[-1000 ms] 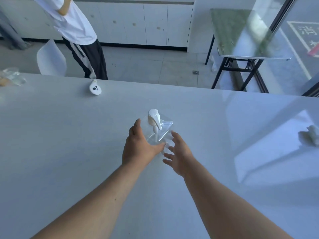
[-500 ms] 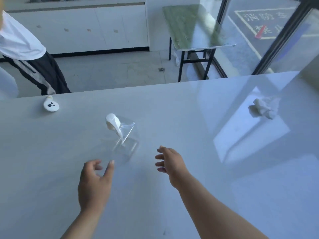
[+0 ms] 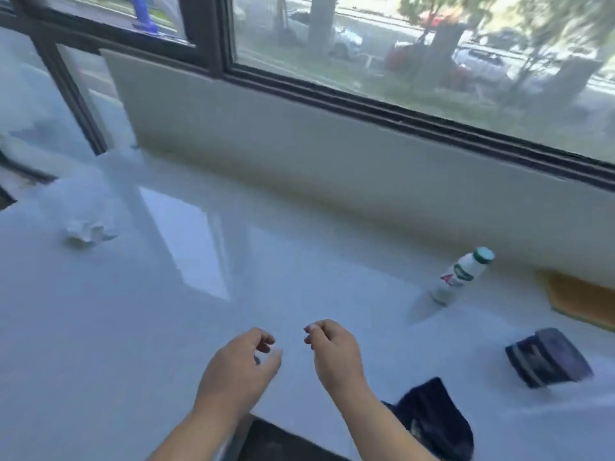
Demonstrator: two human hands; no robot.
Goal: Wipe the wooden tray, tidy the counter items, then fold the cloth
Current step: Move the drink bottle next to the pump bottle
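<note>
Tray point(image 3: 579, 299): wooden, far right against the wall — we reach it last.
Hands: left hand point(image 3: 241, 371) and right hand point(image 3: 336, 352) loosely curled, grasping nothing.
Advice: we take dark cloth point(image 3: 432, 417) first — steer clear of upright bottle point(image 3: 461, 277).

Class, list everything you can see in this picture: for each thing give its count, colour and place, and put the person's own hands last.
Counter: one, glossy white, fills the foreground.
Crumpled tissue: one, white, far left on the counter.
Small bottle: one, white with a green cap, upright at right, near the wall.
Wooden tray: one, tan, right edge, partly cut off.
Folded cloth: one, dark navy, striped, lower right.
Dark cloth: one, navy, near the counter's front edge.
Window: one, dark frame, behind the counter.
Left hand: one, empty, fingers curled.
Right hand: one, empty, fingers curled.
</note>
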